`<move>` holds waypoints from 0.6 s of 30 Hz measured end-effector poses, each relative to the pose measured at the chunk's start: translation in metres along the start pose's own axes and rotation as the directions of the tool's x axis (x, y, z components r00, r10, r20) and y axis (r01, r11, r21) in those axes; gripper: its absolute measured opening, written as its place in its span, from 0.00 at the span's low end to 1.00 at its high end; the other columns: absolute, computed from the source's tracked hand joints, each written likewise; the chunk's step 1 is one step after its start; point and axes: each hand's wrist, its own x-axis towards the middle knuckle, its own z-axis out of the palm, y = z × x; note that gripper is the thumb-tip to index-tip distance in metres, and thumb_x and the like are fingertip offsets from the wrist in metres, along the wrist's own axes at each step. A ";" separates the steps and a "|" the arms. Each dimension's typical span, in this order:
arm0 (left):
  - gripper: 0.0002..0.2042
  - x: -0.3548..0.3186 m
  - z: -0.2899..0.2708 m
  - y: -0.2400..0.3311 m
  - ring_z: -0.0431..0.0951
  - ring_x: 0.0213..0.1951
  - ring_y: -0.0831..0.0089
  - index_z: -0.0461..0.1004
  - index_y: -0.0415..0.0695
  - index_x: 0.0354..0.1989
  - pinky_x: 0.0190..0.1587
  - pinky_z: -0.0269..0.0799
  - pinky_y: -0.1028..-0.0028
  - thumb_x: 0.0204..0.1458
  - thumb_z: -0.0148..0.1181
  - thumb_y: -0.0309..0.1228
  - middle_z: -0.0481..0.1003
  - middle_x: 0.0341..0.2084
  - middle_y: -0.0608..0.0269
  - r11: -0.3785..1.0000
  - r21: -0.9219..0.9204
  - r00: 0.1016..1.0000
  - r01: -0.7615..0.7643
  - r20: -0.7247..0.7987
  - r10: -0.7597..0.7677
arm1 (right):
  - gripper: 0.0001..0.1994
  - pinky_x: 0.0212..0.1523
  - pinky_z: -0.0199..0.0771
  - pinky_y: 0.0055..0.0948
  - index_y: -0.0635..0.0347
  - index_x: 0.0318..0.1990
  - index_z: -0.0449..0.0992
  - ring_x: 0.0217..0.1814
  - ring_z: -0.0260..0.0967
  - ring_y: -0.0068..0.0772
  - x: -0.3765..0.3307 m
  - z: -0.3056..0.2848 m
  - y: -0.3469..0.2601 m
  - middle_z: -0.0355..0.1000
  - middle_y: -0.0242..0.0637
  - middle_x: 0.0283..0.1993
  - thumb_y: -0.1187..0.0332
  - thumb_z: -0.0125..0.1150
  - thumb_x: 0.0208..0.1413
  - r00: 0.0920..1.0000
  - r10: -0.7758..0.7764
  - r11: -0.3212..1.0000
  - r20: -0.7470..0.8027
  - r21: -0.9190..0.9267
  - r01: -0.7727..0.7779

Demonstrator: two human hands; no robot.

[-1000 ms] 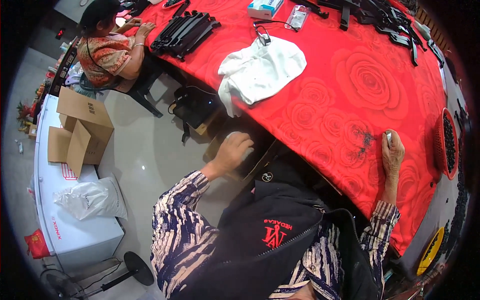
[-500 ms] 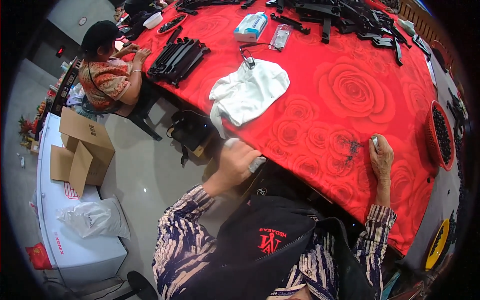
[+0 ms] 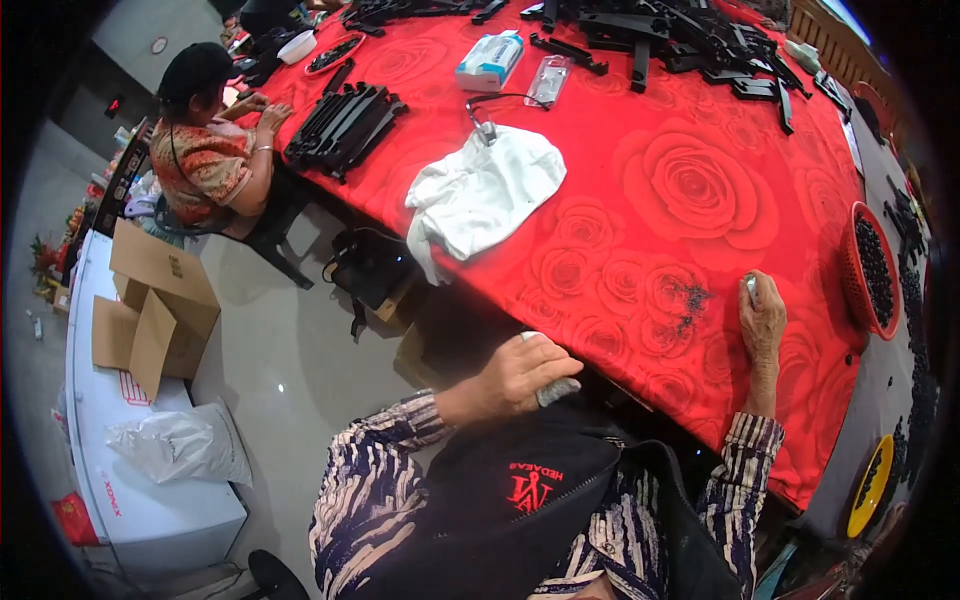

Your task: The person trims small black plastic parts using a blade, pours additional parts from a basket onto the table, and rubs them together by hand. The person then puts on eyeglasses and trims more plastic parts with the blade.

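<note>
My left hand [image 3: 522,377] is in front of the table's near edge, close to my body. Its fingers are curled together, with pale wrap-like patches at the index finger and thumb; whatever lies inside is hidden. On the red rose-patterned tablecloth [image 3: 700,190] rests my right hand [image 3: 763,312], closed, with a small whitish bit showing by its thumb. I cannot make out whether that is a wrap or a held thing. Dark crumbs [image 3: 690,305] lie scattered just left of the right hand. A crumpled white cloth [image 3: 490,190] sits by the table edge, beyond my left hand.
Black plastic parts [image 3: 345,128] are stacked at the left, and more [image 3: 690,45] heap at the back. A tissue pack [image 3: 490,60] stands behind the cloth. A red basket [image 3: 875,270] holds small black pieces. One person [image 3: 210,150] sits at the left, near an open carton [image 3: 165,310].
My left hand has moved right and lower, toward my body. The right hand stays on the tablecloth in the same closed pose. The whole view has shifted slightly.
</note>
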 end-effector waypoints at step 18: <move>0.16 0.049 0.014 0.017 0.72 0.27 0.64 0.70 0.36 0.38 0.27 0.70 0.71 0.40 0.66 0.27 0.70 0.28 0.56 0.971 -0.218 0.987 -0.097 -0.144 0.066 | 0.17 0.38 0.69 0.43 0.50 0.47 0.69 0.44 0.67 0.44 -0.015 -0.041 0.054 0.68 0.40 0.42 0.57 0.54 0.50 0.830 0.519 0.510 -0.204 -0.706 -0.492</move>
